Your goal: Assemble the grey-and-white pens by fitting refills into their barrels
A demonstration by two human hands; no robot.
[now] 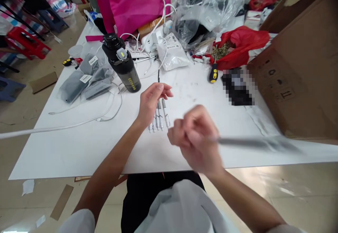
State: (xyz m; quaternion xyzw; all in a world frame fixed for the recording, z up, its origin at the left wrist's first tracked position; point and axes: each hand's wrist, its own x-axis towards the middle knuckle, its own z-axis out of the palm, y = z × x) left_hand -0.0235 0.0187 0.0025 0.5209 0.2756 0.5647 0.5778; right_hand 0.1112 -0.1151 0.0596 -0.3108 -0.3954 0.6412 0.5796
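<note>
My left hand (151,102) hovers over the white table (79,145), fingers curled around a small bundle of clear-bodied pens (160,117) whose tips point toward me. My right hand (194,139) is closer to me and smeared by motion. Its fingers are closed on a long thin grey object (256,143), blurred, that stretches out to the right above the table's edge. I cannot make out what that object is.
A dark water bottle (123,63) stands behind my left hand. Grey packets (84,83), white cables (87,120), a yellow-handled screwdriver (213,73), red bags (241,46) and clear plastic crowd the far side. A large cardboard box (303,71) fills the right.
</note>
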